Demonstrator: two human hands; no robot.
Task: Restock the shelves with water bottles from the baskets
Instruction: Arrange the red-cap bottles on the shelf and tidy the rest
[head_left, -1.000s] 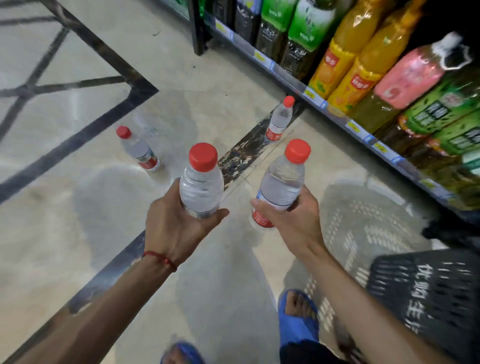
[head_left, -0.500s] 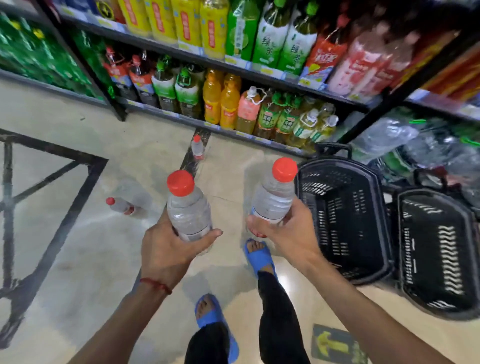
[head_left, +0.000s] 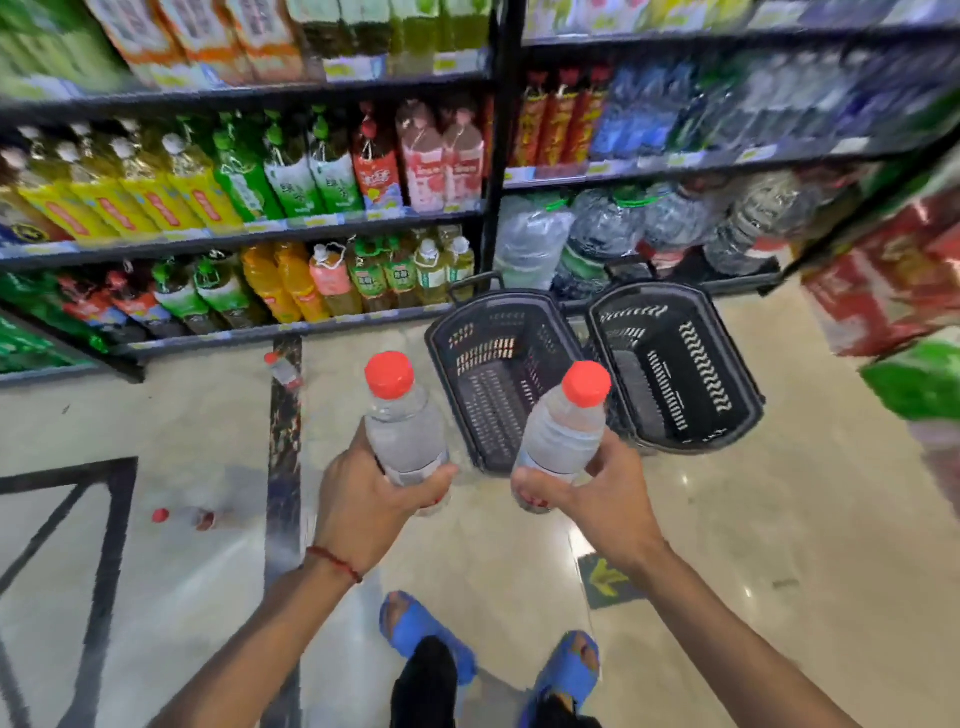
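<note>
Both hands hold a bottle each: the left hand (head_left: 363, 499) wraps the lower body of one clear plastic water bottle with a red cap (head_left: 402, 426), and the right hand (head_left: 597, 493) grips a second clear red-capped water bottle (head_left: 563, 426) the same way. Both bottles are upright, tilted slightly away, and carried in front of the body above the floor.

The grip matches that of a second ago; what changes is the view. It was pointed down at the floor and one shelf edge, and it now takes in the tall black metal shelving (head_left: 498, 156), which fills the upper half. Its right bay holds blurred clear and blue bottled water (head_left: 727, 114), probably where these two belong, so the carry looks nearly done and placing comes next.

Below the shelving, on the pale glossy tiled floor (head_left: 779, 519), stand two dark plastic slotted baskets, the left basket (head_left: 441, 364) and the right basket (head_left: 748, 374). As far as their insides show, both appear empty.

Two small red-capped water bottles are still on the floor: one bottle by the bottom shelf (head_left: 283, 370) and one bottle lying further left (head_left: 184, 517). These likely need collecting afterwards.
</note>
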